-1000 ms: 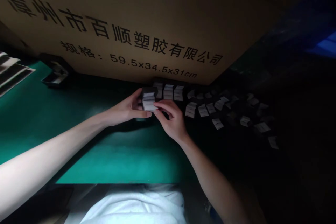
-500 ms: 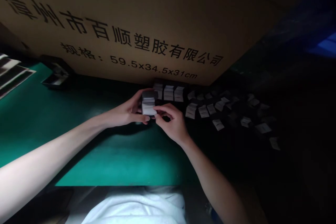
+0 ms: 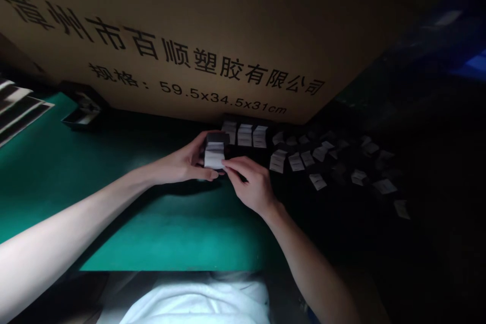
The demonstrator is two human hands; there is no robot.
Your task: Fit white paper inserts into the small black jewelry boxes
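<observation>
Head view: a small dark block (image 3: 215,137) with folded white paper (image 3: 213,156) wrapped around its front sits just above the green mat (image 3: 170,228), held up in the left hand (image 3: 182,164). That hand is closed around the block's near side, with the fingers curled behind it and the thumb running below it. The right hand (image 3: 250,185) is mostly closed, its fingertips (image 3: 228,163) pressed against the paper's lower right corner. Just beyond lie three neat folded paper pieces (image 3: 245,135), with more small paper pieces (image 3: 317,157) scattered on the dark desk surface to the right. A printed cardboard carton (image 3: 190,45) stands behind them, and a small dark tray (image 3: 81,114) sits far left.
</observation>
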